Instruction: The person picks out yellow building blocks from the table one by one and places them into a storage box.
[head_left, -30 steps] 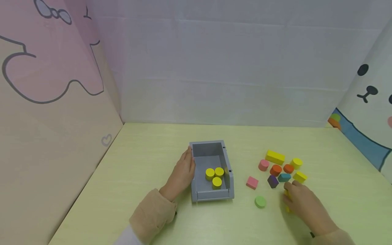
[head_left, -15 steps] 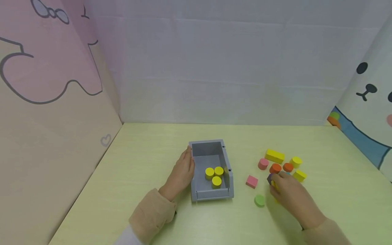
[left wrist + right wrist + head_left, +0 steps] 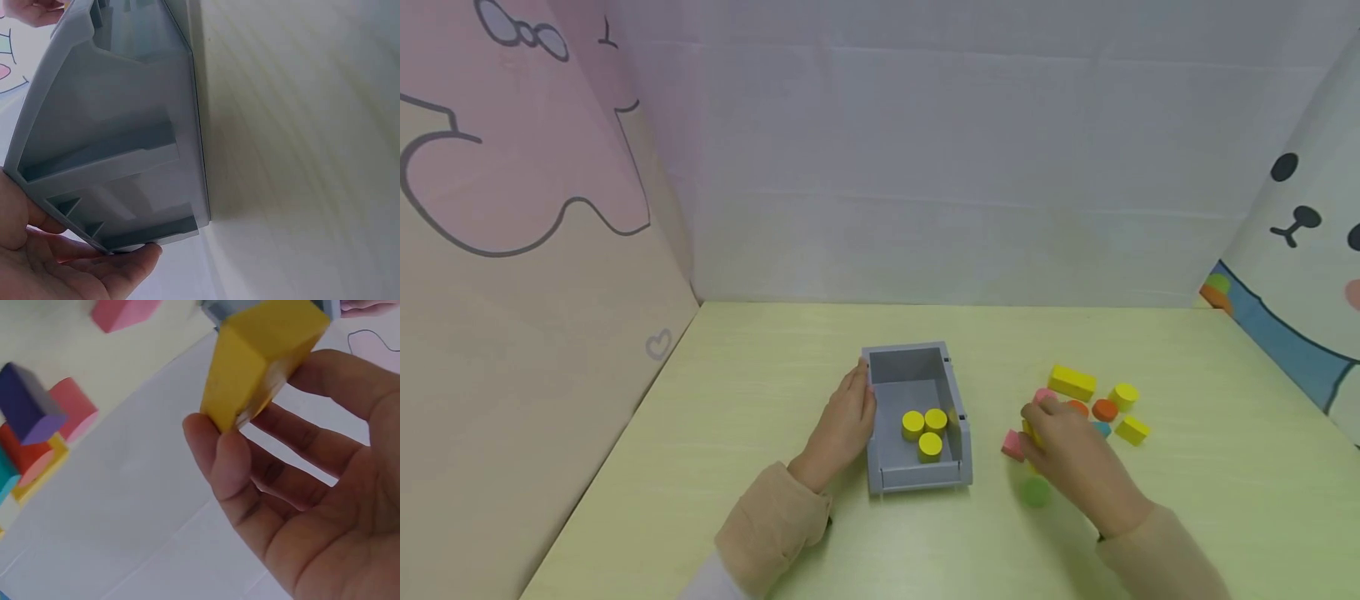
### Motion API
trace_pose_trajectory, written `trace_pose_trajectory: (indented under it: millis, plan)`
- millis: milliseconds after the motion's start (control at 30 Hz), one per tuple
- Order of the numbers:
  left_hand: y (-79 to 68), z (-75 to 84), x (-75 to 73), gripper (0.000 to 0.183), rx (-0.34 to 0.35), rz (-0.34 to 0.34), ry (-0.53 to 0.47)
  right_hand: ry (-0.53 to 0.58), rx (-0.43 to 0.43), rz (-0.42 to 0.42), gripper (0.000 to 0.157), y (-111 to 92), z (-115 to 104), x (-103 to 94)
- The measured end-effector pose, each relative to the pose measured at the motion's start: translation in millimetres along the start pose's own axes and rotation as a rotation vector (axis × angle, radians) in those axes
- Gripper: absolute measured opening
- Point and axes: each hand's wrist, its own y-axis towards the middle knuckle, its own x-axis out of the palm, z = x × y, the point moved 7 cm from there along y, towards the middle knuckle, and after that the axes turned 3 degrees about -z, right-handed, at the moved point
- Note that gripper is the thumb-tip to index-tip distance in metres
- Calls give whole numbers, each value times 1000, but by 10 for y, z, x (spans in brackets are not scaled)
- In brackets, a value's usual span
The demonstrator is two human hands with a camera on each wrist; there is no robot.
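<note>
A grey plastic bin point(image 3: 920, 478) stands on the table with several round yellow blocks point(image 3: 929, 447) inside. My left hand point(image 3: 841, 427) lies along the bin's left side, its extended fingers touching the wall near the far corner. To the right of the bin, my right hand point(image 3: 1078, 458) pinches a yellow block point(image 3: 265, 359) between thumb and fingers, held up above the other blocks. Close to that hand are a pink rectangular block point(image 3: 1012, 445) and a round green block point(image 3: 1036, 492). The purple block point(image 3: 31, 406) shows in the right wrist view, but the hand covers it in the head view.
Behind the right hand lie a long yellow block point(image 3: 1072, 382), a yellow cylinder point(image 3: 1124, 396), an orange round block point(image 3: 1105, 409), a small yellow block point(image 3: 1132, 431) and a partly covered teal block point(image 3: 1102, 428). A pale sheet point(image 3: 955, 183) walls off the table's far side.
My right hand has moved left with the yellow block, from the right of the purple block to above the pink and green blocks. The left hand and bin have stayed put.
</note>
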Motion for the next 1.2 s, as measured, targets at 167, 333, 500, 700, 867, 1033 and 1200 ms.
trace_pose_trajectory:
  millis: [167,333,500,700,867,1033,1200]
  plan:
    - [-4,1,-1,49,4,-3,-4,0,-26,17,13,100,-134,-4]
    - [-3,1,-4,49,5,-7,-8,0,-51,27,11,204,-261,-13]
    - [0,6,-9,48,16,0,-3,-9,-50,15,14,277,-361,-7]
    - [2,11,-22,47,33,12,-11,12,-8,-39,18,361,-441,19]
    - [-4,12,-29,47,37,13,-15,30,-53,-6,16,414,-525,26]
    - [-10,20,-32,47,48,10,-17,44,-134,50,14,477,-633,49]
    - [-9,23,-35,47,57,8,-21,53,-179,67,13,544,-731,121]
